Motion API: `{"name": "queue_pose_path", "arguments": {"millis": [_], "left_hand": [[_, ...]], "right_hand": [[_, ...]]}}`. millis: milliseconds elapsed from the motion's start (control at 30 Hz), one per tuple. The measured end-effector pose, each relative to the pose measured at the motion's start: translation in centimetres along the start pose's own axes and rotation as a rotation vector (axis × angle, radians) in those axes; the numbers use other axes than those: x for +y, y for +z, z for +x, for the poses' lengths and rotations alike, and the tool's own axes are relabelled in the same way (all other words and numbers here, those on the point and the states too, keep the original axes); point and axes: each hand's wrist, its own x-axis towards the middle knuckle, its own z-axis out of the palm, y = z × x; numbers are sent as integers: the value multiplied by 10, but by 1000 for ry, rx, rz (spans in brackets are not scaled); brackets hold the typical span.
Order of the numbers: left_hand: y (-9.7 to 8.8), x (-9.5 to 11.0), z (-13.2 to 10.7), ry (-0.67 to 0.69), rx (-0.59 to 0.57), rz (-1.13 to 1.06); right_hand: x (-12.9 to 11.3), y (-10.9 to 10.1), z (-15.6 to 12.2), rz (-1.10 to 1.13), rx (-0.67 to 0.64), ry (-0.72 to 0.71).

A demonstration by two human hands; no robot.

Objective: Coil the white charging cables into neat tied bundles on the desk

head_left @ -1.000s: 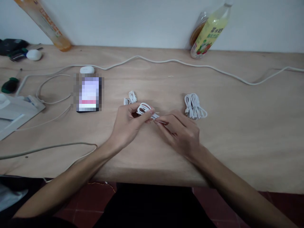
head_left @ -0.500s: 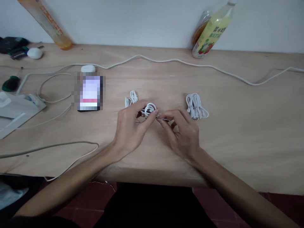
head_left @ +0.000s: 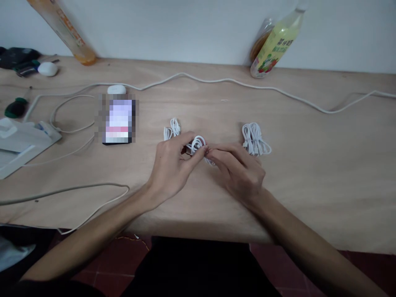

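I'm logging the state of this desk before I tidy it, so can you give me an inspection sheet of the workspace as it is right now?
Surface: wooden table, bare in the right half.
Job's things: small coiled white cable pinched between both hands; a coiled bundle just behind the left hand, another bundle right of the right hand.
Clutter: phone, white earbud case, screwdriver, white papers, two bottles leaning on the wall.
Hands: left hand and right hand both closed on the small coil.
Cables: long white cord across the back; grey cord at the front left.
Surroundings: plain white wall, red floor tiles below.
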Motion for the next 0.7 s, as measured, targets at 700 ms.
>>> {"name": "queue_pose_path", "arguments": {"millis": [700], "left_hand": [[7,-5,1,41,-42,-454]], "right_hand": [[-6,-7,15,189,158,226]]}}
